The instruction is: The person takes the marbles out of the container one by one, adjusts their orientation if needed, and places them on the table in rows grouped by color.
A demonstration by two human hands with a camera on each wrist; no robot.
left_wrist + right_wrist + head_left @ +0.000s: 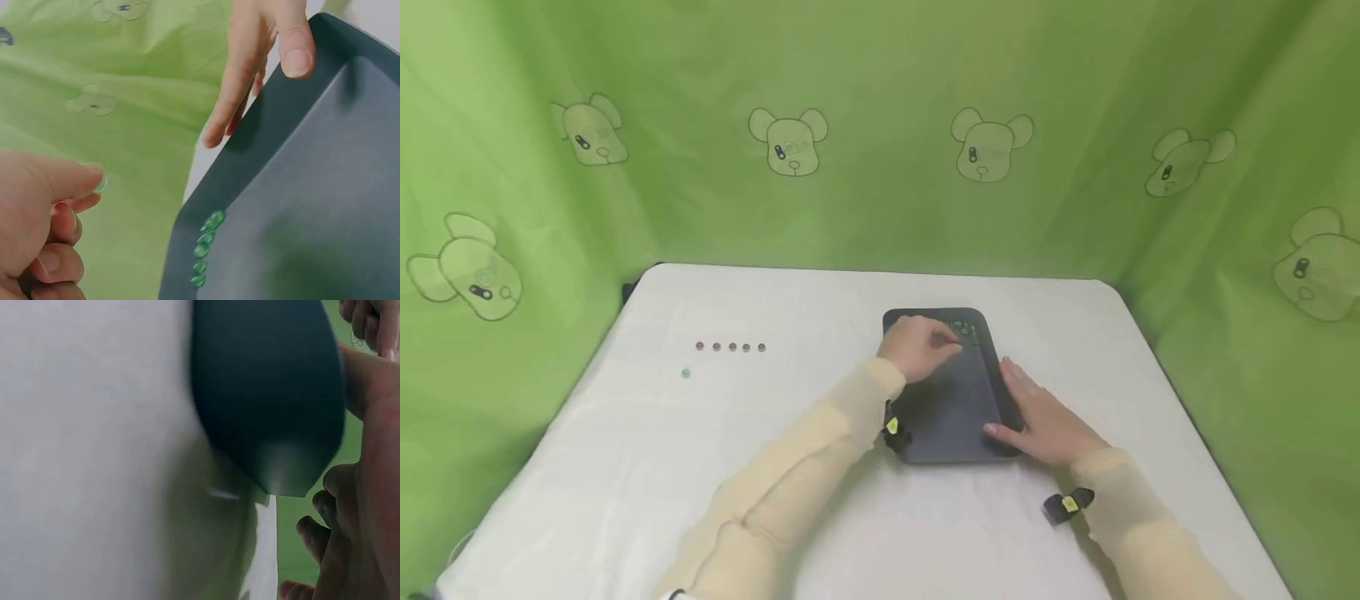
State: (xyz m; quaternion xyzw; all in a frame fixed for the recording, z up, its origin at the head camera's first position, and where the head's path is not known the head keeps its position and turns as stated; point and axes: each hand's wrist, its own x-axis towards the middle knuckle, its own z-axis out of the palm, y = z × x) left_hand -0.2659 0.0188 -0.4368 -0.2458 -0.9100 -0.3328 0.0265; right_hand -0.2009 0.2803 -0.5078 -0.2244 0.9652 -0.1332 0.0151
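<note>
- Between the tips of the left thumb and forefinger, a small clear-green bead sits in a narrow pinch; the other fingers of the left hand curl toward the palm.
- Below that pinch lies the dark grey tray, shallow, with a raised wall.
- Just beside the pinching fingertips, green beads line the edge of the tray's floor around its far right corner.
- To the right of the pinch and nearer the person, the right hand rests at the tray's right side, fingers straight along the outside, thumb spread wide from them at the rim.
- Well left of the left fingers, five reddish-brown beads form a straight row; one loose green bead lies near its left end, closer to the person.
- Beneath both hands spreads a white cloth.
- Farthest beyond the fingers hangs a green curtain printed with big-eared animal heads.
</note>
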